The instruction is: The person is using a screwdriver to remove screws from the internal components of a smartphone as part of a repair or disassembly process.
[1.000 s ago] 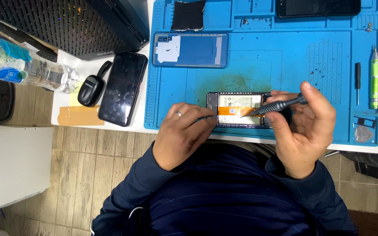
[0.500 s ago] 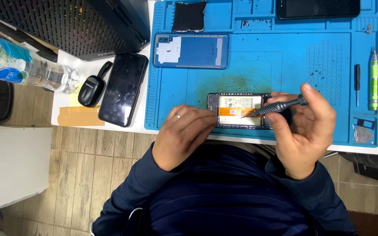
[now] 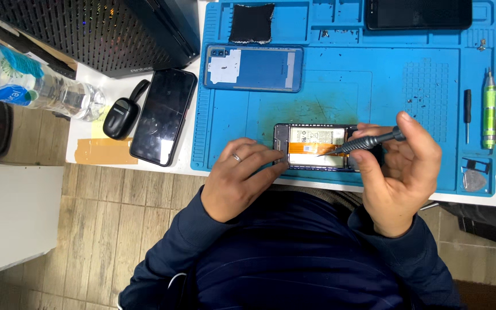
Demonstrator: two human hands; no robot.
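Note:
An opened phone (image 3: 312,144) lies on the blue repair mat (image 3: 374,80) near the table's front edge, its battery and an orange flex cable showing. My left hand (image 3: 241,179) steadies the phone's left end with its fingertips. My right hand (image 3: 398,172) grips a dark grey screwdriver (image 3: 368,142), whose tip rests on the orange cable over the battery. My right fingers hide the phone's right end.
A blue phone back cover (image 3: 254,68), a black square pad (image 3: 251,23) and a black phone (image 3: 419,14) lie on the mat's far side. A green screwdriver (image 3: 490,109) and a small black tool (image 3: 467,112) lie at right. Left: another phone (image 3: 163,116), earbud case (image 3: 120,112), water bottle (image 3: 24,86).

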